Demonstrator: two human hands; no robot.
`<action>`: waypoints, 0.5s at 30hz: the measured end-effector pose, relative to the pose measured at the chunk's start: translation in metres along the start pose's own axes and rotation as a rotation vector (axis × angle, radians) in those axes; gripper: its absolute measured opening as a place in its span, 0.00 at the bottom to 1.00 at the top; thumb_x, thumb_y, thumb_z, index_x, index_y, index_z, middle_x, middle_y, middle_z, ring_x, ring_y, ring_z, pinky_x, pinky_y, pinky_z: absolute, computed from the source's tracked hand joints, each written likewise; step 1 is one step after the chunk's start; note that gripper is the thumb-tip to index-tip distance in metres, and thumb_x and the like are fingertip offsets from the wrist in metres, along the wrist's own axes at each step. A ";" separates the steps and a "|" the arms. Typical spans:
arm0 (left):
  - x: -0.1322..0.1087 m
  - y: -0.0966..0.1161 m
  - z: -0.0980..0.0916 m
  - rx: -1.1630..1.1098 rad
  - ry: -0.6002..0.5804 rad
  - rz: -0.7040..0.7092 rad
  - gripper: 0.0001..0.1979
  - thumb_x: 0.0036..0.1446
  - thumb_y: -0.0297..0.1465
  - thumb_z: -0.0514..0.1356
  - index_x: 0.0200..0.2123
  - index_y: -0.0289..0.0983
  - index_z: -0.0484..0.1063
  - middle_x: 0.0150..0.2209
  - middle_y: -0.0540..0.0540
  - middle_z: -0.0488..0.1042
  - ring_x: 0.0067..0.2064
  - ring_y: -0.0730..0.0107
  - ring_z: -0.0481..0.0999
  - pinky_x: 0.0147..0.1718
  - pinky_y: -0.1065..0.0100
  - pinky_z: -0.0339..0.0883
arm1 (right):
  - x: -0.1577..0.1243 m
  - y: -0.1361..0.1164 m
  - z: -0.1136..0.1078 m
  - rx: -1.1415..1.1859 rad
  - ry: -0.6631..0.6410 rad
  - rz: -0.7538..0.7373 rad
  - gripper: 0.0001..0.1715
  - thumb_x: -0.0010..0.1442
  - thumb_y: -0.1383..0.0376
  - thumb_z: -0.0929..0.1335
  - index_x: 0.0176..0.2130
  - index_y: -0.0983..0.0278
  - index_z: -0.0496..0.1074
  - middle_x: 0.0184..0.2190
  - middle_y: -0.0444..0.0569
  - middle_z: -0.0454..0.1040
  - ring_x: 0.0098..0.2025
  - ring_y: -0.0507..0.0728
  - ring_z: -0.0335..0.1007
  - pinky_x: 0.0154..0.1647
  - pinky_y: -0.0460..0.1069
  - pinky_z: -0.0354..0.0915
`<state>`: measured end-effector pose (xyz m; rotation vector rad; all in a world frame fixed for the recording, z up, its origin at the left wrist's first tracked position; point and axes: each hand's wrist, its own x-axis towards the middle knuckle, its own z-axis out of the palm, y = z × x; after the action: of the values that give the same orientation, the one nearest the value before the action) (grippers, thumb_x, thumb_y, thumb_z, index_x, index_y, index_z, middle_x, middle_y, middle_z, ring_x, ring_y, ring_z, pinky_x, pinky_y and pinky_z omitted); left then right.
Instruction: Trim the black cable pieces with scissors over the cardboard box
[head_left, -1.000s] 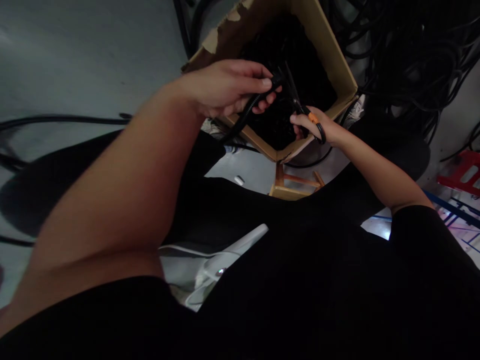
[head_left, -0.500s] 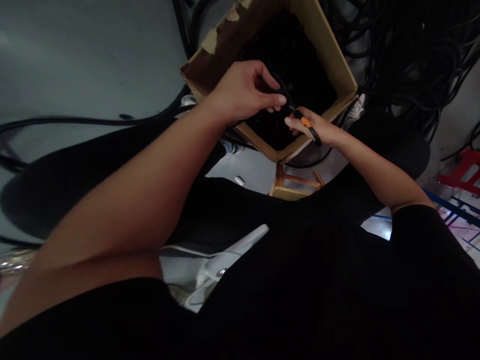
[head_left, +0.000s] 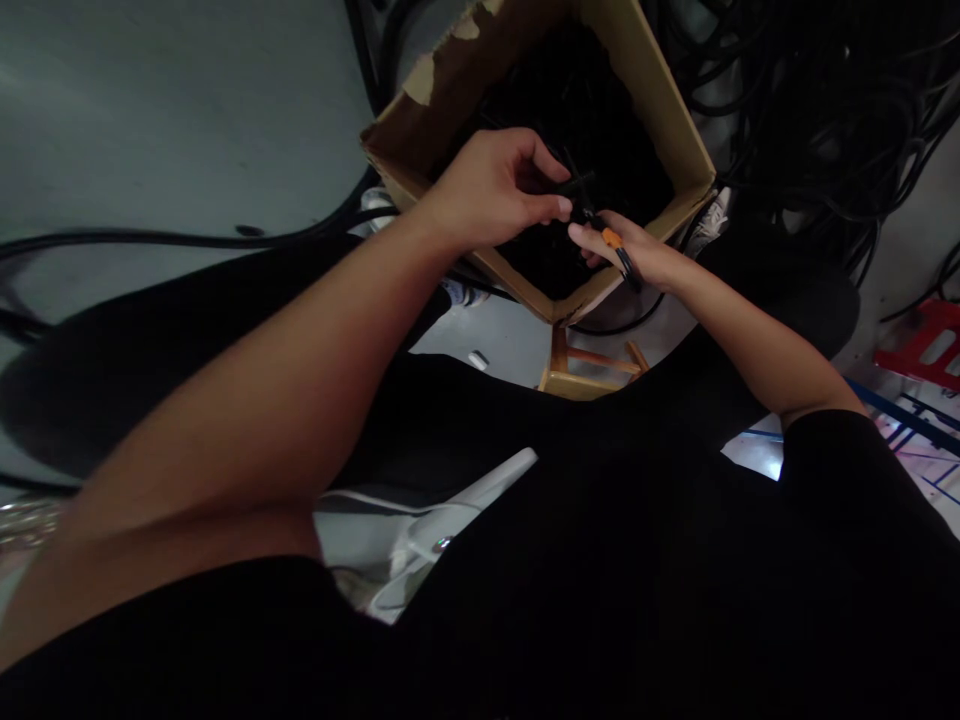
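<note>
From where I sit, watching the head view, the thumb and fingers of the left hand (head_left: pixel 499 190) pinch a slim black piece (head_left: pixel 579 183) close to its end, so that a short tip pokes out beyond them. I read that close grip as a way to steady a flexible thing near the blades. The right hand (head_left: pixel 637 245) is curled about the orange-and-black handles of a pair of scissors (head_left: pixel 612 238), whose dark blades reach past the left fingertips and appear to cross the piece. Against so much black I cannot tell how far apart the blades stand, nor how the piece runs behind the palm.

Both hands meet over the mouth of a cardboard box (head_left: pixel 691 130), with dark contents (head_left: pixel 600 100) too dim for me to make out singly. I take its place between the knees to be handy for catching whatever drops. Its left wall is ragged along the top. Just below the near corner I see a wooden stool (head_left: pixel 581 387); beyond the box on the right lies a heap of black cables (head_left: pixel 810 110), with a red stool (head_left: pixel 922 345) farther right.
</note>
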<state>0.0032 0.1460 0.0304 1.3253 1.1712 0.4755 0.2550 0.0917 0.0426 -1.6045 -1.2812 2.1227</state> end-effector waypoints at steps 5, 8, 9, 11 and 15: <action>0.006 -0.009 0.004 -0.038 0.016 0.060 0.14 0.57 0.27 0.79 0.41 0.44 0.78 0.39 0.46 0.88 0.34 0.60 0.87 0.37 0.59 0.78 | -0.003 -0.008 0.002 -0.020 0.048 0.011 0.38 0.79 0.33 0.84 0.50 0.59 0.73 0.46 0.49 0.79 0.52 0.61 0.82 0.65 0.61 0.89; 0.005 -0.007 0.001 -0.008 0.036 0.066 0.14 0.57 0.27 0.79 0.39 0.44 0.78 0.38 0.47 0.87 0.34 0.61 0.84 0.37 0.61 0.75 | -0.006 -0.016 0.006 -0.011 0.053 0.034 0.39 0.78 0.31 0.85 0.48 0.58 0.72 0.43 0.48 0.79 0.50 0.61 0.81 0.60 0.58 0.89; 0.005 -0.007 0.000 0.011 0.043 0.067 0.14 0.56 0.27 0.80 0.38 0.44 0.79 0.37 0.48 0.87 0.35 0.61 0.84 0.38 0.61 0.75 | -0.007 -0.017 0.007 0.001 0.052 0.042 0.40 0.77 0.31 0.85 0.47 0.57 0.72 0.42 0.48 0.78 0.48 0.61 0.81 0.57 0.56 0.89; 0.005 -0.006 -0.001 0.037 0.053 0.075 0.13 0.55 0.28 0.80 0.37 0.43 0.80 0.38 0.48 0.88 0.36 0.61 0.82 0.39 0.62 0.74 | -0.007 -0.018 0.009 0.031 0.043 0.060 0.40 0.77 0.30 0.85 0.46 0.57 0.71 0.39 0.46 0.77 0.45 0.60 0.80 0.52 0.54 0.88; 0.005 -0.006 -0.001 0.049 0.056 0.083 0.12 0.54 0.28 0.80 0.38 0.41 0.81 0.40 0.47 0.89 0.37 0.61 0.82 0.40 0.62 0.74 | -0.007 -0.015 0.009 0.081 0.025 0.073 0.38 0.76 0.31 0.85 0.44 0.55 0.73 0.37 0.47 0.78 0.43 0.61 0.77 0.47 0.53 0.87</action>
<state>0.0021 0.1488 0.0230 1.4148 1.1846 0.5498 0.2454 0.0921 0.0580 -1.6629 -1.1308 2.1607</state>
